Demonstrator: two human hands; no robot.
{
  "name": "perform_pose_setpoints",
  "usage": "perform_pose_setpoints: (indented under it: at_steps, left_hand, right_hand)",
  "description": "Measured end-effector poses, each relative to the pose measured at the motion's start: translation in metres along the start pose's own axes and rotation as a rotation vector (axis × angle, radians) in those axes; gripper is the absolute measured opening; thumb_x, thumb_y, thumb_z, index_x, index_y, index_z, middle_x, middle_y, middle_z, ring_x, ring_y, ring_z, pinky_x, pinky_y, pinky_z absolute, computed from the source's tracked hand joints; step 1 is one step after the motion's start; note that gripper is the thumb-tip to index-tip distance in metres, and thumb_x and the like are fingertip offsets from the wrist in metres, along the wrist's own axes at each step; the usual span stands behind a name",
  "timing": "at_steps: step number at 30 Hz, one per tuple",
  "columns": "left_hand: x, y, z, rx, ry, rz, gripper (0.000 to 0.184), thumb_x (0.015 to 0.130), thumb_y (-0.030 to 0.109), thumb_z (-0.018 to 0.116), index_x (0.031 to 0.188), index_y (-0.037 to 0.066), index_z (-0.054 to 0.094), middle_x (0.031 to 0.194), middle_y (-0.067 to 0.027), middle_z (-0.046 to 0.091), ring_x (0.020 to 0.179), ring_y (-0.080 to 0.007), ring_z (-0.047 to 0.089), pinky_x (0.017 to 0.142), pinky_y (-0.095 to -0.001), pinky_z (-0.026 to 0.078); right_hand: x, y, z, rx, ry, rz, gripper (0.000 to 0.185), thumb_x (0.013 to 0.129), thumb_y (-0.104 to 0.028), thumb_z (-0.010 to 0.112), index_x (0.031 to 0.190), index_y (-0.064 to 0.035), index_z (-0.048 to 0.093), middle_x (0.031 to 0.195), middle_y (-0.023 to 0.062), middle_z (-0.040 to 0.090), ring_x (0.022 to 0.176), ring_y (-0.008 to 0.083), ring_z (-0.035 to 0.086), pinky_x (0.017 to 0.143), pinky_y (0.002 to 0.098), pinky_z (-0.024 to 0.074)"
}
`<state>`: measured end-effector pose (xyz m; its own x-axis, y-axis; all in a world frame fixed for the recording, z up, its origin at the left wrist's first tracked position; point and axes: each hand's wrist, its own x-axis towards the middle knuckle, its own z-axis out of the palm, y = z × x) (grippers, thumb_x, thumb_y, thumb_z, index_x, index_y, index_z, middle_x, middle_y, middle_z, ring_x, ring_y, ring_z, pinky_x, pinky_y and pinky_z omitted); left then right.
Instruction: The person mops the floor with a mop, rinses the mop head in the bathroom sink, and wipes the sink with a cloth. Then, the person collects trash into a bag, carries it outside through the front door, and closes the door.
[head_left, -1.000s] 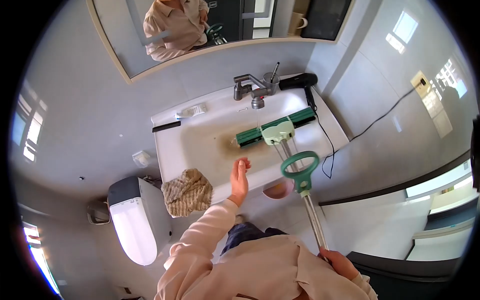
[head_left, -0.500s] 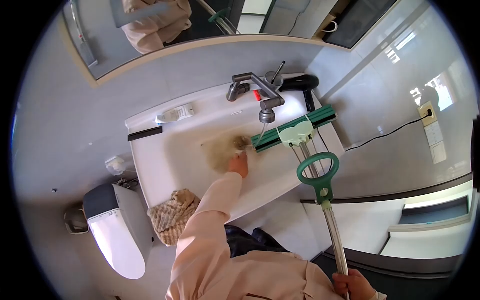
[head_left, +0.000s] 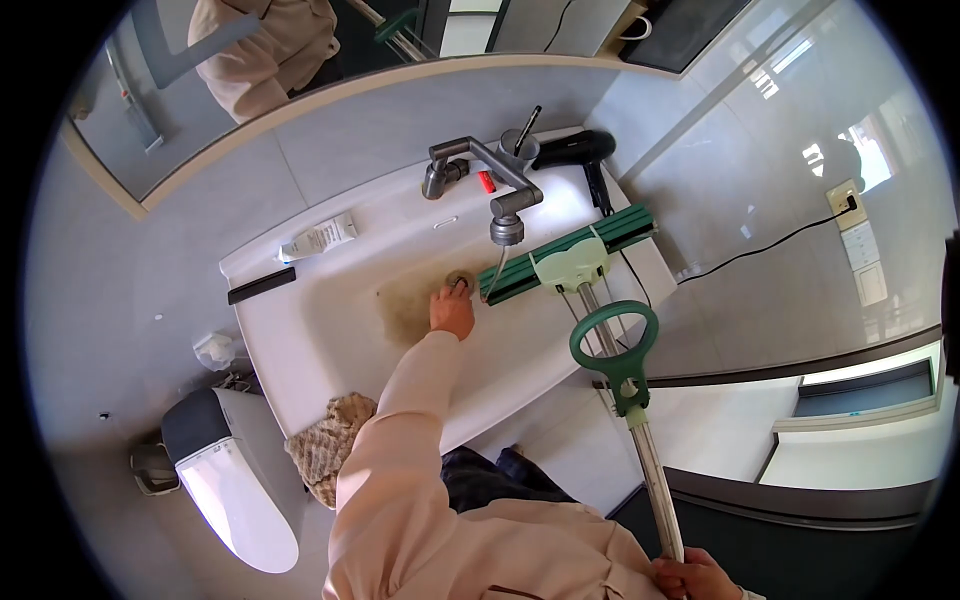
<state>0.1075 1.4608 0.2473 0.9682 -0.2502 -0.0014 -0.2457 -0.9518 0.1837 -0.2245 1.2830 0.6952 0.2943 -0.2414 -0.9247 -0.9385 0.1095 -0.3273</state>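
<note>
In the washbasin [head_left: 330, 370], my left hand [head_left: 453, 312] reaches down with bent fingers at the round drain stopper [head_left: 460, 280]. Shallow brownish water [head_left: 406, 312] lies around the drain, beside the hand. My right hand [head_left: 697, 575] is wrapped around the metal pole of a sponge mop [head_left: 652, 480] at the lower right. The mop's green head [head_left: 570, 262] rests across the right side of the basin. Above the drain hangs the grey faucet [head_left: 507, 230], with a thin stream running down by the mop head's left end.
A hair dryer [head_left: 575, 150], a cup [head_left: 517, 148] and a red item [head_left: 487, 182] stand behind the faucet. A white tube [head_left: 318, 238] and black bar [head_left: 262, 286] lie on the left rim. A brown textured cloth [head_left: 330, 445] hangs at the front-left corner, near the toilet [head_left: 240, 490].
The view has shifted, so the basin sits farther left. My left hand's fingers now reach over the drain stopper. My right hand keeps its hold on the mop pole.
</note>
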Motion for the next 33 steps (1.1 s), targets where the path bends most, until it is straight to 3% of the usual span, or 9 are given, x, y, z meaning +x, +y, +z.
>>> perform_pose_setpoints:
  at_steps: [3, 5, 9, 16, 18, 22, 26, 30, 33]
  left_hand:
    - [-0.003, 0.017, -0.037, -0.502, 0.237, -0.224, 0.029, 0.087, 0.022, 0.045, 0.109, 0.007, 0.057, 0.109, -0.0038, 0.057, 0.096, -0.0223, 0.053, 0.081, -0.0344, 0.040]
    - [-0.010, 0.045, -0.058, -1.398, 0.598, -0.216, 0.031, 0.089, 0.029, 0.048, 0.102, 0.002, 0.058, 0.095, -0.0075, 0.060, 0.084, -0.0170, 0.054, 0.075, -0.0302, 0.042]
    - [-0.053, 0.085, -0.151, -1.906, 0.063, 0.072, 0.046, 0.093, 0.040, 0.035, 0.099, 0.001, 0.058, 0.084, -0.0071, 0.060, 0.075, -0.0151, 0.055, 0.068, -0.0285, 0.046]
    - [-0.099, 0.114, -0.188, -1.943, -0.730, 0.242, 0.057, 0.094, 0.045, 0.027, 0.099, -0.002, 0.059, 0.082, -0.0081, 0.061, 0.063, -0.0155, 0.054, 0.062, -0.0299, 0.046]
    - [-0.107, 0.119, -0.193, -2.038, -0.778, -0.033, 0.062, 0.093, 0.048, 0.025, 0.098, -0.003, 0.060, 0.083, -0.0088, 0.062, 0.065, -0.0158, 0.053, 0.062, -0.0302, 0.046]
    - [-0.106, 0.121, -0.221, -1.839, -0.307, -0.028, 0.065, 0.093, 0.049, 0.022, 0.098, -0.004, 0.060, 0.087, -0.0099, 0.063, 0.069, -0.0139, 0.050, 0.064, -0.0256, 0.042]
    - [-0.112, 0.148, -0.247, -1.795, -0.474, -0.057, 0.056, 0.095, 0.042, 0.029, 0.089, -0.004, 0.061, 0.063, -0.0019, 0.053, 0.053, -0.0124, 0.042, 0.057, -0.0237, 0.036]
    - [-0.170, 0.209, -0.257, -1.227, 0.236, -0.035, 0.034, 0.090, 0.031, 0.046, 0.080, 0.000, 0.057, 0.054, -0.0036, 0.043, 0.052, -0.0131, 0.044, 0.049, -0.0295, 0.037]
    - [-0.217, 0.241, -0.250, -1.291, 0.308, 0.052, 0.028, 0.088, 0.027, 0.050, 0.082, 0.000, 0.057, 0.056, -0.0075, 0.044, 0.052, -0.0143, 0.045, 0.049, -0.0312, 0.039]
  right_hand:
    - [0.000, 0.005, -0.006, 0.006, -0.033, -0.006, 0.021, 0.086, -0.016, 0.055, 0.067, -0.0130, 0.046, 0.053, -0.0076, 0.037, 0.042, 0.0019, 0.029, 0.038, 0.0181, 0.0213]
    - [0.004, 0.013, -0.014, -0.018, -0.057, -0.020, 0.021, 0.086, -0.017, 0.055, 0.067, -0.0133, 0.046, 0.053, -0.0077, 0.037, 0.042, 0.0019, 0.029, 0.038, 0.0180, 0.0214]
    - [0.010, 0.027, -0.034, -0.040, -0.136, -0.012, 0.022, 0.086, -0.019, 0.055, 0.067, -0.0131, 0.046, 0.052, -0.0077, 0.036, 0.042, 0.0020, 0.030, 0.038, 0.0182, 0.0218]
    - [0.068, 0.051, -0.076, 0.029, -0.237, 0.095, 0.034, 0.092, -0.033, 0.043, 0.071, -0.0063, 0.049, 0.051, -0.0027, 0.038, 0.042, 0.0079, 0.032, 0.040, 0.0210, 0.0259]
    - [0.089, 0.056, -0.096, 0.086, -0.446, 0.133, 0.045, 0.093, -0.044, 0.035, 0.072, -0.0064, 0.049, 0.049, -0.0026, 0.037, 0.040, 0.0085, 0.032, 0.039, 0.0199, 0.0266]
    - [0.122, 0.067, -0.119, -0.079, -0.508, 0.015, 0.046, 0.093, -0.045, 0.034, 0.073, -0.0065, 0.049, 0.049, -0.0032, 0.037, 0.040, 0.0079, 0.031, 0.039, 0.0198, 0.0274]
    - [0.129, 0.071, -0.134, -0.110, -0.530, -0.006, 0.046, 0.093, -0.046, 0.036, 0.069, -0.0073, 0.048, 0.050, -0.0037, 0.035, 0.041, 0.0084, 0.028, 0.041, 0.0207, 0.0248]
    - [0.141, 0.070, -0.144, -0.005, -0.650, 0.039, 0.045, 0.092, -0.046, 0.037, 0.072, -0.0074, 0.047, 0.051, -0.0034, 0.036, 0.041, 0.0077, 0.030, 0.039, 0.0197, 0.0248]
    - [0.146, 0.063, -0.145, 0.074, -0.674, 0.119, 0.042, 0.092, -0.045, 0.039, 0.075, -0.0073, 0.047, 0.052, -0.0033, 0.037, 0.041, 0.0078, 0.030, 0.038, 0.0193, 0.0248]
